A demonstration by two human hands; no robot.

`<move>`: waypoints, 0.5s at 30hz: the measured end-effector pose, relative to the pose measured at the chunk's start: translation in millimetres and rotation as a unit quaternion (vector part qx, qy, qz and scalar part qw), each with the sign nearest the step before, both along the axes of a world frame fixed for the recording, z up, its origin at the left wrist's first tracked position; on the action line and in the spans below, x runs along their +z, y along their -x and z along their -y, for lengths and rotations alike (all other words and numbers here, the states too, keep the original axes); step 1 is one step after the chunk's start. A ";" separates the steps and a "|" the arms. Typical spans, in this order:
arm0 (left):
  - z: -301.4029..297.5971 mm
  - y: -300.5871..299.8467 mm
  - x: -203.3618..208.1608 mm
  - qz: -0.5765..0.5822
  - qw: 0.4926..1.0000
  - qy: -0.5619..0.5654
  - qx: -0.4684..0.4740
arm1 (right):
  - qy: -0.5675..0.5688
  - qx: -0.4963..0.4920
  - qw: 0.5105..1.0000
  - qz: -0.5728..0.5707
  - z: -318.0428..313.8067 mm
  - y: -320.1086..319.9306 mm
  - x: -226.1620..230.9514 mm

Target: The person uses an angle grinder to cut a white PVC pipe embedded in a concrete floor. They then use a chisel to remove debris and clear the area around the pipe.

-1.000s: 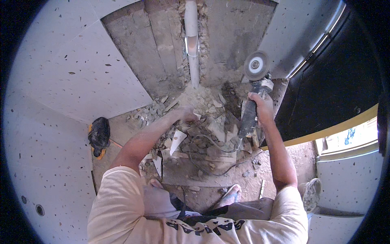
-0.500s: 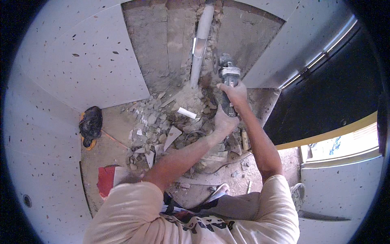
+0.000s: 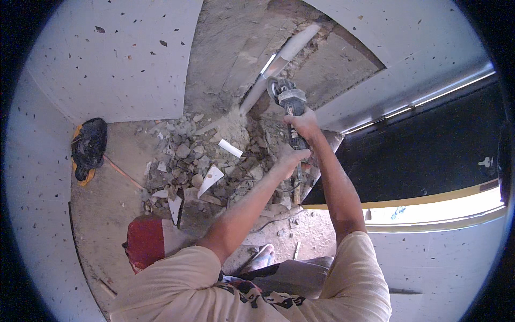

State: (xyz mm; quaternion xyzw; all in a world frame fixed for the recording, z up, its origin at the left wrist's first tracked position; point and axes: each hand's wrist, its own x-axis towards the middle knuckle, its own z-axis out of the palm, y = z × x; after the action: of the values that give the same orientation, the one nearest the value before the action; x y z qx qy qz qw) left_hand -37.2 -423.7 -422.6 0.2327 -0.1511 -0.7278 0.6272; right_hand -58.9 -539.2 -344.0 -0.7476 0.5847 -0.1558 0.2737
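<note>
An angle grinder (image 3: 293, 109), dark with a dusty pale head, is held in both hands. My right hand (image 3: 307, 125) wraps round its body just behind the head. My left hand (image 3: 291, 157) closes round the rear end, near the cord. The disc (image 3: 275, 89) points toward the wall and overlaps the lower part of a pale plastic pipe (image 3: 301, 42) in view; whether they touch I cannot tell. The pipe runs down an open channel in the bare, tile-less wall (image 3: 220, 59) and ends in rubble (image 3: 188, 139).
Broken tile, a white pipe offcut (image 3: 230, 148) and a white tile shard (image 3: 210, 180) lie among the rubble. A black plastic bag (image 3: 90, 145) sits by the left wall. A red-and-white bag (image 3: 146, 241) lies near my left arm. A dark door panel (image 3: 407, 150) stands at right.
My view has turned, so the wall and pipe appear tilted. The grinder head has shifted from right of the pipe to across its lower part. Both hands keep their hold.
</note>
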 end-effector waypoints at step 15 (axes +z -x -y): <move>6.1 -3.8 2.3 -0.022 0.999 -0.005 0.044 | 0.081 0.020 0.994 -0.077 -22.3 -29.6 14.7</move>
State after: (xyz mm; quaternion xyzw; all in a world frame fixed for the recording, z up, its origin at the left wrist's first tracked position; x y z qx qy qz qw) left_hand -33.3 -429.8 -420.3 0.2261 -0.1229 -0.7050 0.6609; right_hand -29.3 -516.9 -329.3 -0.7888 0.5741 -0.1393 0.1699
